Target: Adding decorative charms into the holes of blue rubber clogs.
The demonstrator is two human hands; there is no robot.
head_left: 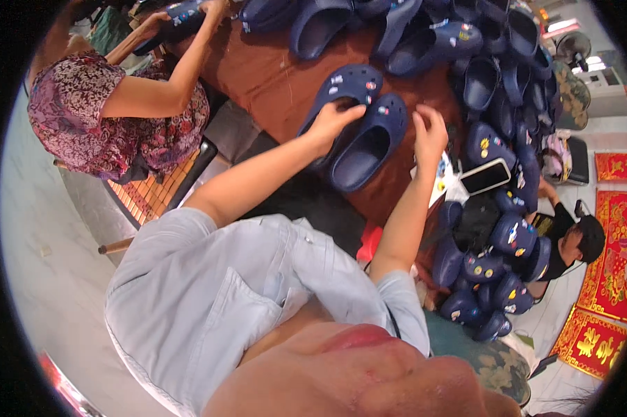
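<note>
A pair of navy-blue clogs lies side by side on the brown-covered table in front of me, toes pointing away. Small charms dot the toe of the left clog point(351, 83), and a few small marks show on the right clog point(369, 149). My left hand point(334, 126) grips the left clog at its opening, the thumb stretched toward the right clog and the other fingers partly hidden inside. Just right of the right clog's toe, my right hand point(431, 133) hovers with loosely bent fingers apart, and I see nothing in it.
Many navy clogs point(480, 83) are heaped along the far and right sides of the brown cloth point(271, 76). A phone point(485, 176) lies by my right forearm, near white paper point(442, 184). One person point(119, 118) handles a clog at left; another point(570, 243) is at right.
</note>
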